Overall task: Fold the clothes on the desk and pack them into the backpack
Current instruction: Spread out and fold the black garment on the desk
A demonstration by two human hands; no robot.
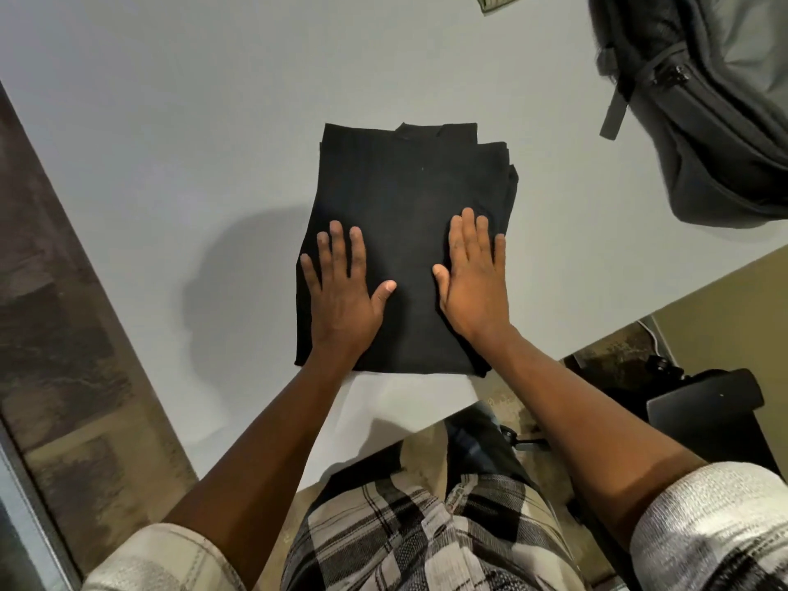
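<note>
A black garment (405, 181) lies folded into a rectangle on the white desk (170, 121), near its front edge. My left hand (343, 290) rests flat on the garment's near left part, fingers straight and spread. On its near right part my right hand (471, 277) presses flat, fingers straight and together. A dark grey backpack (703, 117) lies at the desk's far right, apart from the garment. Whether it is unzipped I cannot tell.
A striped piece of cloth (496, 1) shows at the top edge of the desk. A black chair (703, 407) stands on the floor to the right, below the desk's edge. A brown patterned wall or floor strip (64, 313) runs along the desk's left side.
</note>
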